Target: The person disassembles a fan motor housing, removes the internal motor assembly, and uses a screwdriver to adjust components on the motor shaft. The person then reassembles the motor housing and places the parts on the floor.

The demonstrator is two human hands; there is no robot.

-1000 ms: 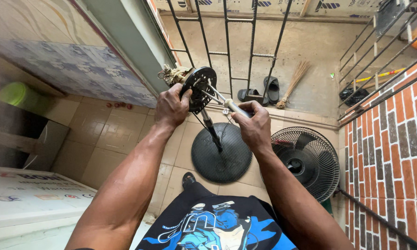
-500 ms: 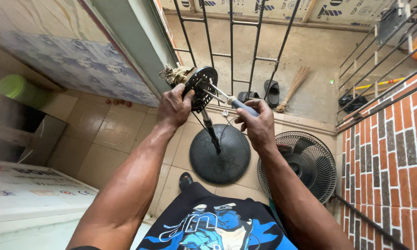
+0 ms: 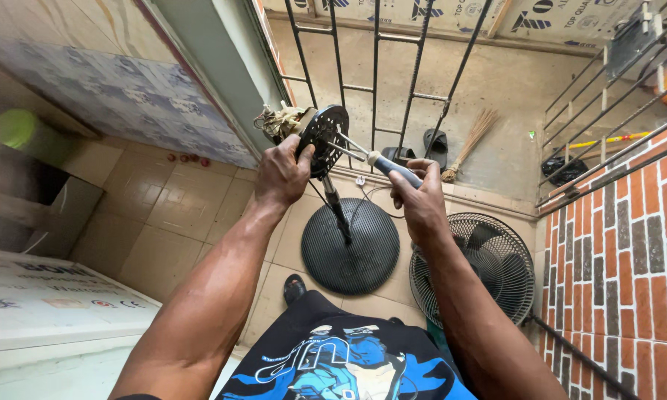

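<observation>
My left hand (image 3: 283,172) grips the black round motor housing (image 3: 324,132) of a standing fan, with bare wires and windings (image 3: 278,118) showing at its back. My right hand (image 3: 421,200) is closed around the blue-and-white handle of a screwdriver (image 3: 390,169), whose tip touches the face of the housing. The housing sits on a dark pole (image 3: 335,211) that rises from a round black base (image 3: 350,246) on the tiled floor.
A round fan guard (image 3: 489,270) lies on the floor at the right, beside a red brick wall (image 3: 630,252). A black metal gate (image 3: 378,67) stands behind, with slippers (image 3: 434,141) and a broom (image 3: 470,137) beyond. A white board (image 3: 44,304) lies lower left.
The view has shifted slightly. Both hands keep their hold; my right hand and the screwdriver have moved a little to the right of the housing.
</observation>
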